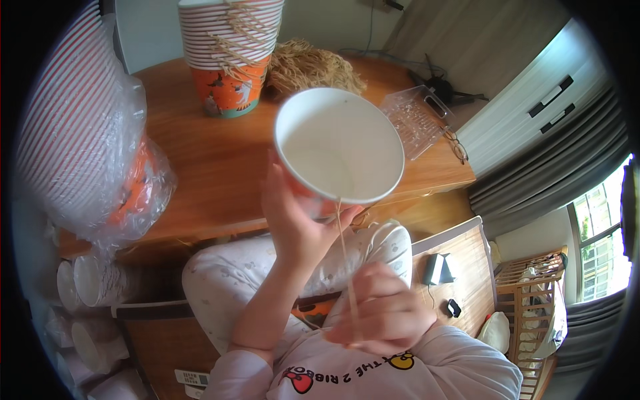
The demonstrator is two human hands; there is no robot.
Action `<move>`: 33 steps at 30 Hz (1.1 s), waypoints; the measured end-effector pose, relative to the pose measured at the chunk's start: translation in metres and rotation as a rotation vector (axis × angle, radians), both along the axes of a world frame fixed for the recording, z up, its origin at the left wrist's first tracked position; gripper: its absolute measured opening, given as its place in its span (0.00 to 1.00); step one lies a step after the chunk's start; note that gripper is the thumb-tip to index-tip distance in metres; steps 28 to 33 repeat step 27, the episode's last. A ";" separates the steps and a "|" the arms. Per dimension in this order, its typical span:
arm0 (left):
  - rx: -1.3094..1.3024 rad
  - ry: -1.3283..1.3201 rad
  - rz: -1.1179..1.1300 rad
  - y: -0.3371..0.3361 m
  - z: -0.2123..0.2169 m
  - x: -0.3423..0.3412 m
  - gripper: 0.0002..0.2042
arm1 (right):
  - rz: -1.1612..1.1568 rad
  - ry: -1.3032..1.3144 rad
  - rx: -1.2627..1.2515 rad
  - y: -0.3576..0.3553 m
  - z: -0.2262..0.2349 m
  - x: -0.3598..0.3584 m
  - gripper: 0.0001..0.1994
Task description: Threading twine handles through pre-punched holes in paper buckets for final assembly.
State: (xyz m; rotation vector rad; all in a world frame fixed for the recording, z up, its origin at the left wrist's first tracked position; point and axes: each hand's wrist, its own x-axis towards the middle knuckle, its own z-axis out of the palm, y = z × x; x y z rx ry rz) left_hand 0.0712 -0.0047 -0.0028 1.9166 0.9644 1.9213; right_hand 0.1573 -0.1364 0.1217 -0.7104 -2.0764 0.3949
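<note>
My left hand [300,230] grips a paper bucket [340,143], tilted so its white inside faces me. A thin tan cord [350,287] runs from the bucket's rim down to my right hand [390,310]. The fingers of that hand are closed on the cord's lower part and somewhat blurred. Beyond the bucket stands a nested stack of orange paper buckets [230,87], with loose cord loops hanging down its side. Beside it lies a heap of tan cords [310,67].
A tall stack of buckets in clear plastic [80,147] stands at left. On the wooden table [193,167] are a clear plastic tray [413,123] and eyeglasses [457,147]. White buckets [97,280] lie at lower left. A low table [467,257] and wooden crib [530,300] are at right.
</note>
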 end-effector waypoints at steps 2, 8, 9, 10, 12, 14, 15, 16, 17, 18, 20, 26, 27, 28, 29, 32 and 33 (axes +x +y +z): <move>0.085 -0.105 -0.083 0.007 -0.008 -0.007 0.61 | 0.058 0.137 -0.007 -0.001 0.011 0.018 0.06; 0.021 -0.082 -0.614 0.010 0.009 -0.059 0.68 | -0.594 0.452 0.147 -0.009 0.033 0.055 0.08; 0.058 -0.061 -0.612 0.008 0.009 -0.067 0.70 | -0.655 0.382 0.150 -0.006 0.033 0.065 0.08; 0.038 -0.053 -0.700 0.002 0.019 -0.074 0.73 | -0.583 0.269 0.121 -0.005 0.031 0.083 0.09; -0.051 -0.071 -0.916 -0.005 0.031 -0.083 0.74 | -0.393 0.153 0.037 0.001 0.024 0.104 0.10; -0.165 -0.258 -1.035 -0.025 0.040 -0.076 0.68 | -0.139 0.236 -0.144 0.008 0.012 0.106 0.11; -0.281 -0.448 -1.142 -0.037 0.044 -0.071 0.64 | -0.040 0.296 -0.251 0.007 0.005 0.105 0.12; -0.399 -0.642 -1.240 -0.042 0.047 -0.069 0.59 | -0.035 0.299 -0.249 0.008 -0.002 0.102 0.12; -0.398 -0.637 -1.235 -0.032 0.040 -0.072 0.59 | 0.077 0.467 -0.277 0.010 -0.009 0.096 0.11; -0.706 -0.791 -1.236 -0.013 0.042 -0.070 0.56 | 0.180 0.632 -0.302 0.010 -0.013 0.094 0.11; -0.482 -0.663 -1.026 -0.024 0.049 -0.067 0.47 | 0.129 0.697 -0.263 0.012 -0.012 0.093 0.11; -0.281 -0.725 -0.341 -0.016 0.036 -0.077 0.10 | -0.278 0.597 -0.353 0.006 0.003 0.055 0.08; -0.244 -0.621 -0.370 -0.020 0.030 -0.082 0.11 | -0.265 0.541 -0.344 0.012 0.004 0.053 0.08; -0.244 -0.621 -0.370 -0.020 0.030 -0.082 0.11 | -0.265 0.541 -0.344 0.012 0.004 0.053 0.08; -0.244 -0.621 -0.370 -0.020 0.030 -0.082 0.11 | -0.265 0.541 -0.344 0.012 0.004 0.053 0.08; -0.244 -0.621 -0.370 -0.020 0.030 -0.082 0.11 | -0.265 0.541 -0.344 0.012 0.004 0.053 0.08; -0.244 -0.621 -0.370 -0.020 0.030 -0.082 0.11 | -0.265 0.541 -0.344 0.012 0.004 0.053 0.08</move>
